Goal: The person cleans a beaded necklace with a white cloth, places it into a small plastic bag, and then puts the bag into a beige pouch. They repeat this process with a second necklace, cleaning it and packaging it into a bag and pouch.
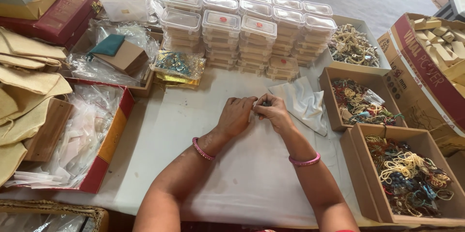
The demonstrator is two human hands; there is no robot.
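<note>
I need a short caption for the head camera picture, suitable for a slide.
Both hands, left and right, pinch a small dark item over a white table, amid stacked clear boxes and cardboard trays of beads.

Open tabletop (pixel 193 130) lies left of the white cloth (pixel 302 101). Stacked clear boxes (pixel 242 33) wall off the far side of the cloth, bead-filled cardboard trays (pixel 361 101) its right.

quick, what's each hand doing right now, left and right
Left hand: closed, fingertips pinching a small item shared with the other hand; what it is cannot be told.
Right hand: closed, pinching the same small item.
</note>
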